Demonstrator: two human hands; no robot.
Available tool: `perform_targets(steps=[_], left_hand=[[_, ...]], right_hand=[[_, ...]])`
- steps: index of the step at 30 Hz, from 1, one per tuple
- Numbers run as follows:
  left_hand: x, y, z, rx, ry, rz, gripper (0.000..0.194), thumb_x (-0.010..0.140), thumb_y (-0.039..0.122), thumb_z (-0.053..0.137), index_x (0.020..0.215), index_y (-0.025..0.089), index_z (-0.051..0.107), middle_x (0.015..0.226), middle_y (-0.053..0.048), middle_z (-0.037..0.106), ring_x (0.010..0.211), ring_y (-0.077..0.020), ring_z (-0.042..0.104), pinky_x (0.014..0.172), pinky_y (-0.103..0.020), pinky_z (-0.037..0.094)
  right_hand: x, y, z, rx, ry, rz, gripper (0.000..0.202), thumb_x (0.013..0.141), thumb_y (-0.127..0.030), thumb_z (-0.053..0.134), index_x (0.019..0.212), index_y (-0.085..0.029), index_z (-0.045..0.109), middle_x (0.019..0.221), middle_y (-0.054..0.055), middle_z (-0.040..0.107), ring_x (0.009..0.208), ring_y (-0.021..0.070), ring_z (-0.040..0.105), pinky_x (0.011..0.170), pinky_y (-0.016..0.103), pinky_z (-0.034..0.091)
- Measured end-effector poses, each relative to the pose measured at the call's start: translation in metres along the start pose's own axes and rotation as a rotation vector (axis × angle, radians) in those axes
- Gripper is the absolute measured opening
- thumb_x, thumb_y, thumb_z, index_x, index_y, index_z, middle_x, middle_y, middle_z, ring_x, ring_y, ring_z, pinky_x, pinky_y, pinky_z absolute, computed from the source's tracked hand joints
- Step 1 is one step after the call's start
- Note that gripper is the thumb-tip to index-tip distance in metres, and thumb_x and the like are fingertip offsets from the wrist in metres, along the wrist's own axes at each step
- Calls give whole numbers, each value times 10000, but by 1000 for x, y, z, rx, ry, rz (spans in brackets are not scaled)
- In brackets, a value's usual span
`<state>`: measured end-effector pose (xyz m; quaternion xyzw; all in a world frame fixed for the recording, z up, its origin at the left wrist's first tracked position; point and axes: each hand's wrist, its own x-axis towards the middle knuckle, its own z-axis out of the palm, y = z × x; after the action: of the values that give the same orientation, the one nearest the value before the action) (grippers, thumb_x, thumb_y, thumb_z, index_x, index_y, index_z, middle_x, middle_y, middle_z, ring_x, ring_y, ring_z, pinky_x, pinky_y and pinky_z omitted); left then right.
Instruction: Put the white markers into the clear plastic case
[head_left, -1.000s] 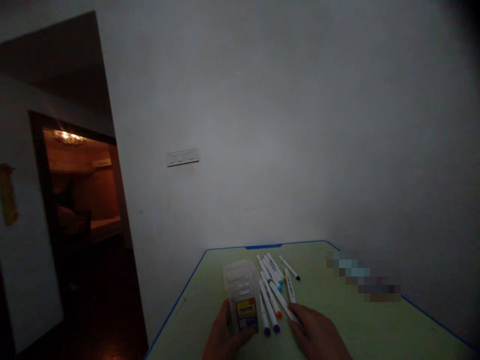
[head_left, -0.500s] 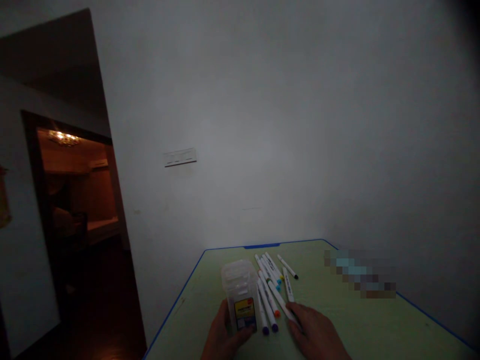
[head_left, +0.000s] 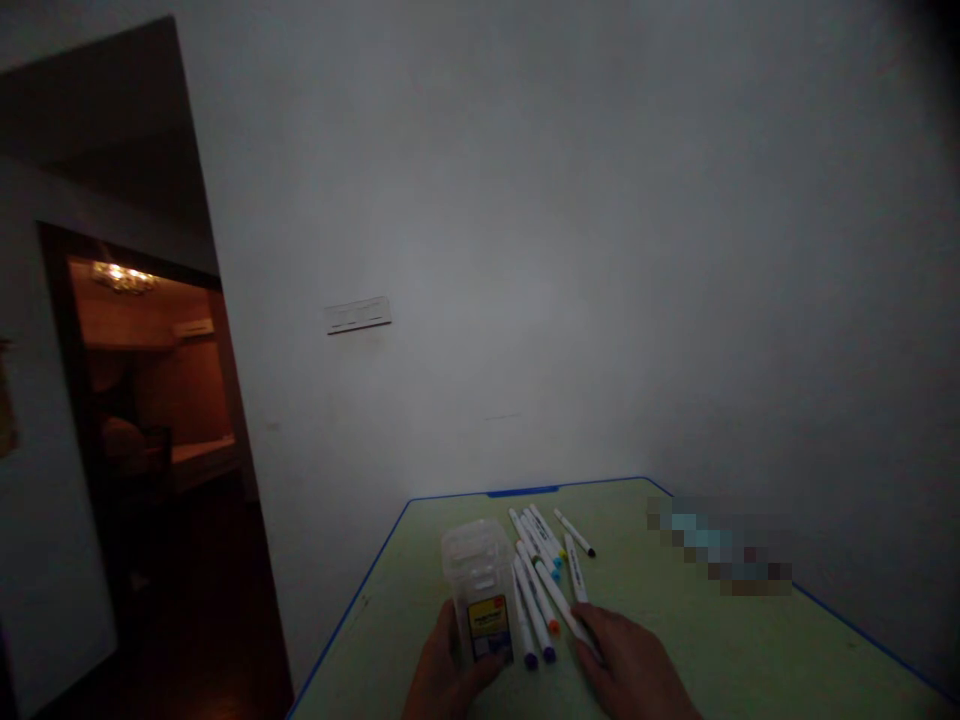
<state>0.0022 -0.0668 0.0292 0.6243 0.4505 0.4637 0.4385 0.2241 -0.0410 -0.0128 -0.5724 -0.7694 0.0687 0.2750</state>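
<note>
My left hand (head_left: 454,670) is wrapped round the lower part of a clear plastic box (head_left: 476,560) with a yellow and blue label, upright at the table's near side. My right hand (head_left: 626,660) has its fingers closed on the near end of a white marker (head_left: 557,598), whose cap end is hidden by the fingers. Several other white markers lie loosely between the box and my right hand, among them one with an orange cap (head_left: 553,628), two with purple caps (head_left: 549,654) and one with a black cap (head_left: 576,532) farther back.
The green table (head_left: 720,650) has a blue edge and meets a grey wall (head_left: 525,250). A pixelated patch (head_left: 712,545) covers something at the table's right edge. At the left, a doorway (head_left: 150,400) opens to a lit room.
</note>
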Motion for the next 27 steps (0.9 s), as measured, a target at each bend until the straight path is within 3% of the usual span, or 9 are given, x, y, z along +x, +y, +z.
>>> perform_targets(steps=[6, 9, 12, 15, 20, 24, 27], left_hand=[[2, -3, -1, -32, -32, 25, 625, 637, 348, 658, 1130, 111, 356, 1155, -134, 523, 1062, -214, 509, 938, -318, 393], [5, -10, -2, -23, -29, 19, 628, 646, 356, 656, 1132, 113, 340, 1157, -137, 520, 1060, -212, 512, 941, -324, 393], [7, -17, -4, -9, -18, 39, 660, 641, 397, 655, 1140, 106, 336, 1145, -144, 525, 1046, -223, 518, 938, -340, 393], [8, -20, -5, 8, -13, 27, 687, 618, 414, 665, 1138, 99, 345, 1136, -152, 530, 1041, -235, 518, 944, -350, 381], [7, -17, -5, -9, -31, 31, 677, 628, 406, 662, 1143, 105, 344, 1149, -155, 523, 1051, -232, 516, 936, -331, 389], [8, -17, -5, 3, -27, 19, 670, 635, 394, 664, 1144, 108, 336, 1167, -153, 512, 1070, -223, 507, 953, -330, 386], [8, -18, -4, -25, -18, 40, 655, 629, 394, 666, 1130, 108, 355, 1143, -145, 531, 1045, -228, 524, 929, -334, 403]], right_hand=[[29, -10, -22, -77, 95, -20, 331, 820, -217, 373, 1060, -131, 583, 1124, 143, 577, 1061, 248, 510, 915, 360, 391], [56, -16, -26, -173, 43, -50, 311, 793, -130, 361, 987, -119, 604, 1081, 152, 585, 1033, 258, 508, 884, 375, 387], [71, -18, -15, -215, -16, -62, 329, 785, -90, 346, 995, -116, 598, 1094, 160, 586, 1081, 291, 474, 880, 435, 364], [70, -18, -4, -205, -16, -109, 310, 806, -121, 359, 1001, -129, 599, 1051, 151, 614, 1057, 284, 494, 905, 452, 330], [66, -12, -6, -197, 91, -74, 337, 839, -136, 309, 788, -112, 642, 815, 144, 651, 835, 239, 575, 812, 367, 379], [70, -5, -2, -133, 95, -105, 312, 829, -136, 339, 939, -150, 630, 949, 107, 637, 961, 219, 528, 862, 331, 352], [70, -1, 4, -121, 65, -148, 324, 810, -142, 373, 1017, -192, 617, 987, 87, 641, 1055, 234, 478, 929, 371, 299]])
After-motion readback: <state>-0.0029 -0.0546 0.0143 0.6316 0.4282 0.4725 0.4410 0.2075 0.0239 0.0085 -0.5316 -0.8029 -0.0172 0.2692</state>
